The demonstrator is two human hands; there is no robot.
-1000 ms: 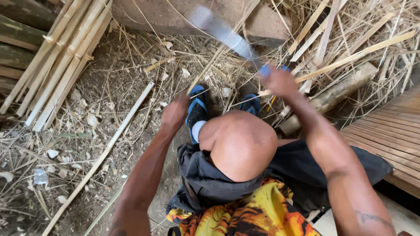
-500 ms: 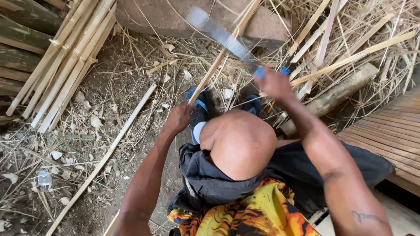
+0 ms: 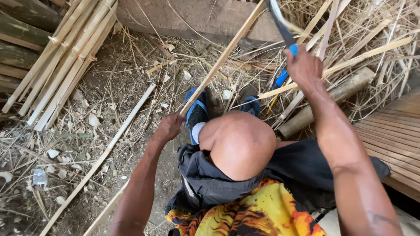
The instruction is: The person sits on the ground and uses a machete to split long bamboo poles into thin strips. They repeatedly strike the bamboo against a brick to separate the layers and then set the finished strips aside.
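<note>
Seen from above, a person sits on dusty ground, bare knee raised, feet in blue-and-black sandals (image 3: 197,114).

The left hand (image 3: 168,127) is closed around the lower end of a long, pale split-bamboo strip (image 3: 225,54), which slants up and away toward a grey concrete slab (image 3: 192,19).

The right hand (image 3: 304,67) is raised, wrapped tightly around the blue handle of a long dark-bladed knife (image 3: 280,22); the blade points up and out of the picture's top edge, just beside the strip's upper part.

A bundle of split bamboo slats (image 3: 65,61) lies at the left, a loose pale slat (image 3: 109,148) crosses the ground, and dry shavings and straw (image 3: 372,52) are heaped at the right beside wooden planking (image 3: 393,135).

The risk, as I judge it: the blade could glance off the narrow strip and travel toward the gripping left hand or the knee and feet close below it.
</note>
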